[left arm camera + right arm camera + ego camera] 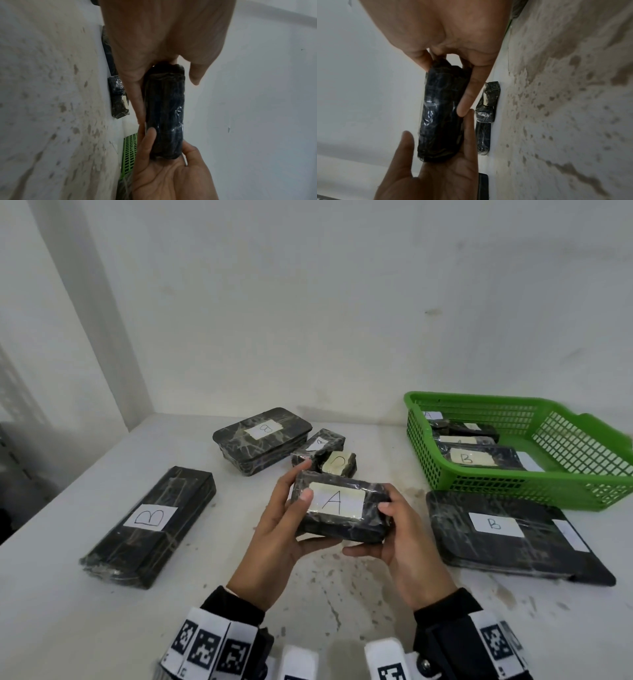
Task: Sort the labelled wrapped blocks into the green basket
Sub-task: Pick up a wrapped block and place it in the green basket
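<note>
A black wrapped block labelled A (342,510) is held above the table's middle by both hands. My left hand (286,517) grips its left end, thumb on the label's edge and fingers beneath. My right hand (394,532) grips its right end the same way. In the wrist views the block's dark side (164,112) (441,115) shows between thumbs and fingers. The green basket (513,487) stands at the back right and holds several labelled blocks, one marked B (474,457).
On the white speckled table (325,583) lie a long B block (150,525) at left, a rounded block (263,440) behind, two small blocks (320,445) (339,463) just beyond my hands, and a flat B block (503,534) in front of the basket. Walls close the back and left.
</note>
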The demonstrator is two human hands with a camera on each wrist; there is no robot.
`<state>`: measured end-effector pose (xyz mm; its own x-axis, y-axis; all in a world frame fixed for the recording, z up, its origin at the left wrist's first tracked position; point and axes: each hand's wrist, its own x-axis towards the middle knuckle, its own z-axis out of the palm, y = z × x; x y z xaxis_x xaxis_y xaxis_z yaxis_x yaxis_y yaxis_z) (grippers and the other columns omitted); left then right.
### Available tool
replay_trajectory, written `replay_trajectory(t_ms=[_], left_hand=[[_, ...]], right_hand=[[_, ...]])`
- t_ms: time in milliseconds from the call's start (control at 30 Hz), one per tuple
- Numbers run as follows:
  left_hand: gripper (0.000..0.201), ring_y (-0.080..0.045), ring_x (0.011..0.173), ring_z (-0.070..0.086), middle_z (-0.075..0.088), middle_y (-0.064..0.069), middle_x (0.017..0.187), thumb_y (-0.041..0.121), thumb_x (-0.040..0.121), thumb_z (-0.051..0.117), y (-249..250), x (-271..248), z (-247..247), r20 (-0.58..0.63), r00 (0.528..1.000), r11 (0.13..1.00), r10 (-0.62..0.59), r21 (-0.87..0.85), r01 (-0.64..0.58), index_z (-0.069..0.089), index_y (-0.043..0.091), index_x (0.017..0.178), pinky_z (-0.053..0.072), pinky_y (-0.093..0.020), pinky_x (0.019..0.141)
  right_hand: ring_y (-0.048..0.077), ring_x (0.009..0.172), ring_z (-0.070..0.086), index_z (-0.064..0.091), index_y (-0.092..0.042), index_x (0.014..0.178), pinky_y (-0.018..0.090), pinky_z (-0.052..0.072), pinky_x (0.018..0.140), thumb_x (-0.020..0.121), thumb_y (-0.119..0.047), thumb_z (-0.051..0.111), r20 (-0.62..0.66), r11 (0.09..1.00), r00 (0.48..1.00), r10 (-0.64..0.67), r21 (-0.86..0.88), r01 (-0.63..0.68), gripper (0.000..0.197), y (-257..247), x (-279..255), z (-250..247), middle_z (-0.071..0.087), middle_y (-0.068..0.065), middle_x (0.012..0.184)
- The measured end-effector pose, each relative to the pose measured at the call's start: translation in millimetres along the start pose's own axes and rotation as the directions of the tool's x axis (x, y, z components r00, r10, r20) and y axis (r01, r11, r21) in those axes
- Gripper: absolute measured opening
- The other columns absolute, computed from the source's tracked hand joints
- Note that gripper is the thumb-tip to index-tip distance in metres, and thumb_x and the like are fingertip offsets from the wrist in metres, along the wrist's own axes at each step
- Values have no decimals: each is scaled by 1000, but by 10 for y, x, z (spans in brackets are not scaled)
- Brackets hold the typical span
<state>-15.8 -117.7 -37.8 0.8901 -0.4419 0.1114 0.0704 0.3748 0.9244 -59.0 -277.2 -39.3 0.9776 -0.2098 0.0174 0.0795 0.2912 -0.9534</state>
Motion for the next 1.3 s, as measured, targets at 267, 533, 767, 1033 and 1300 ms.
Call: replay_trajectory(t_ms=[267, 533, 767, 1033, 1300], left_hand=[[15, -24, 101, 69, 70, 3, 106, 31, 89, 57, -24, 12, -14, -56, 990, 991, 126, 62, -122, 63, 41, 98, 60, -45, 73], [7, -21, 91, 69, 68, -2, 99, 33, 93, 55, 32, -23, 1, -61, 989, 986, 134, 107, -127, 54, 26, 92, 59, -50, 71], [24, -25, 92, 71, 68, -4, 105, 38, 92, 59, 129, -76, 20, 1, 992, 981, 123, 148, -121, 51, 19, 104, 60, -43, 68], [17, -15, 82, 69, 64, 6, 89, 31, 94, 58, 162, -116, 55, 9, 984, 955, 179, 238, -176, 47, 18, 97, 58, -36, 61], [9, -18, 79, 69, 64, -1, 90, 21, 95, 55, 156, -124, 91, -32, 986, 957, 163, 247, -150, 47, 16, 97, 59, -39, 58]], right_hand=[[24, 76, 72, 70, -13, 100, 32, 58, 52, 88, -39, 56, -76, 977, 979, -189, -116, 179, 32, 14, -79, 101, 73, 8, 88], [24, 75, 72, 68, -9, 102, 30, 58, 50, 90, -37, 54, -54, 970, 978, -200, -155, 189, 34, -63, -156, 156, 71, 16, 91], [16, 59, 67, 66, -5, 92, 27, 53, 42, 95, -27, 55, -116, 953, 956, -268, -180, 245, 25, -122, -216, 198, 60, -1, 67], [19, 64, 67, 63, -4, 90, 26, 53, 44, 83, -34, 66, -124, 960, 960, -249, -165, 228, 31, -113, -244, 253, 61, 15, 75], [16, 63, 70, 62, -12, 84, 24, 51, 42, 81, -39, 64, -118, 959, 963, -240, -183, 217, 27, -104, -270, 276, 66, 0, 71]])
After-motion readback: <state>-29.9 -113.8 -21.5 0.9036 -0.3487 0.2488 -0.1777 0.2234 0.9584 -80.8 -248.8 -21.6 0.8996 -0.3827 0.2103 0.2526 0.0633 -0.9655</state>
